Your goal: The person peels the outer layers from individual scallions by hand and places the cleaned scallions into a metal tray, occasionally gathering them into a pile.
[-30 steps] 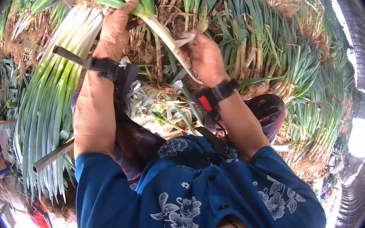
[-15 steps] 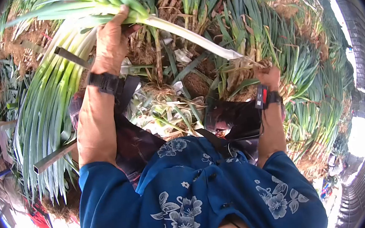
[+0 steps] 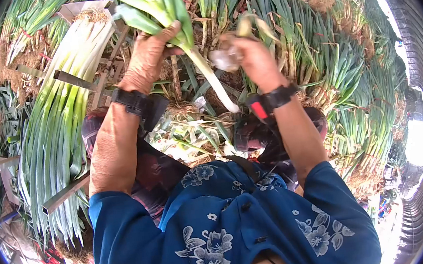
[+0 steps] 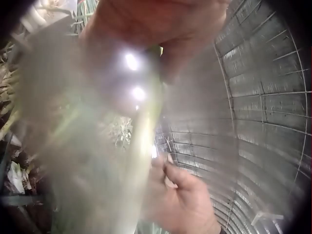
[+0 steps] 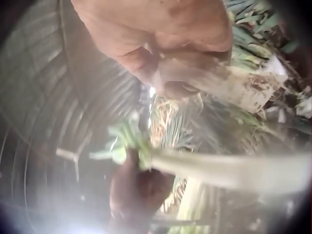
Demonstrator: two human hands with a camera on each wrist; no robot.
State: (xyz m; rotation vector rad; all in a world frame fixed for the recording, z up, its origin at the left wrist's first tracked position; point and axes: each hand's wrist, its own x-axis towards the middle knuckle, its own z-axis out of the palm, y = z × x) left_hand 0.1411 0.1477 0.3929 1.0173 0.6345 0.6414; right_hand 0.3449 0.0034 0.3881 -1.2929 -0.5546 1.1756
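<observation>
In the head view the left hand [image 3: 148,56] grips a green onion [image 3: 206,74] where leaves meet stalk; its white lower end points down to the right, smooth and bare. The right hand [image 3: 258,64], apart from the stalk, pinches dry, peeled outer leaves [image 3: 229,58], blurred. The right wrist view shows the right hand [image 5: 165,44] holding a pale, dirt-marked strip of peel [image 5: 243,87], with the stalk [image 5: 229,168] below it. In the left wrist view the stalk [image 4: 141,146] hangs blurred under the left hand [image 4: 156,29].
Long onions [image 3: 61,96] lie on a metal frame [image 3: 66,193] at the left. Bundled onions [image 3: 311,54] with roots fill the right side. Peelings [image 3: 191,134] are scattered between the knees. A ribbed, curved sheet wall [image 4: 258,112] stands beyond in the left wrist view.
The right hand pulled far to the right along the stalk, then came back left with loose peel in it. The onion's lower end, brown and ragged before, shows white. The left hand keeps its grip.
</observation>
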